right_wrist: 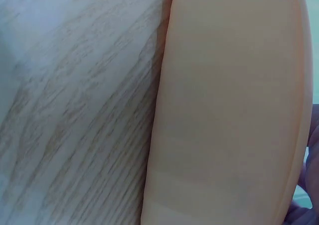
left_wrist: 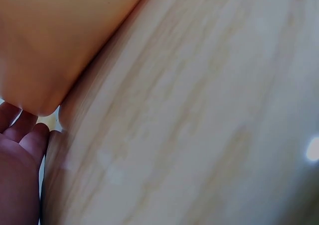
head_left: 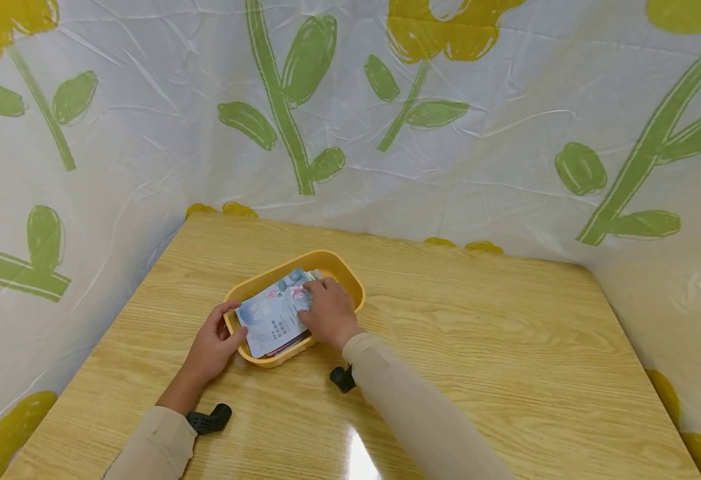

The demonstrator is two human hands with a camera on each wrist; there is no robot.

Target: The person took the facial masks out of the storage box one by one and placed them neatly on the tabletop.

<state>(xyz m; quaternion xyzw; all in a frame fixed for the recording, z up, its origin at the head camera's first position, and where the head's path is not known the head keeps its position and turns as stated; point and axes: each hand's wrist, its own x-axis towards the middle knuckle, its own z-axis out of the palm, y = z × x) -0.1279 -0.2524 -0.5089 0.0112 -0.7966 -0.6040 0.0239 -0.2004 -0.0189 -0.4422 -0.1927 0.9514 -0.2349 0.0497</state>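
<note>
A yellow plastic bin [head_left: 350, 273] stands on the table, with a light-blue booklet [head_left: 266, 323] printed with pink flowers lying flat inside it. Edges of other printed items show beneath and behind the booklet. At the bin's left end, my left hand [head_left: 211, 347] grips the rim, thumb at the near side close to the booklet's corner. My right hand [head_left: 330, 310] reaches over the near right rim; its bent thumb and index fingertips rest on the booklet's right part, and the other fingers are partly hidden. Both wrist views mostly show the bin's outer wall [right_wrist: 229, 105].
The wood-grain table [head_left: 476, 347] extends right of the bin and to the far edge. A flower-print cloth [head_left: 350, 133] hangs along the back and sides. A black wrist mount [head_left: 211, 420] sits by the left sleeve, another [head_left: 342, 379] by the right.
</note>
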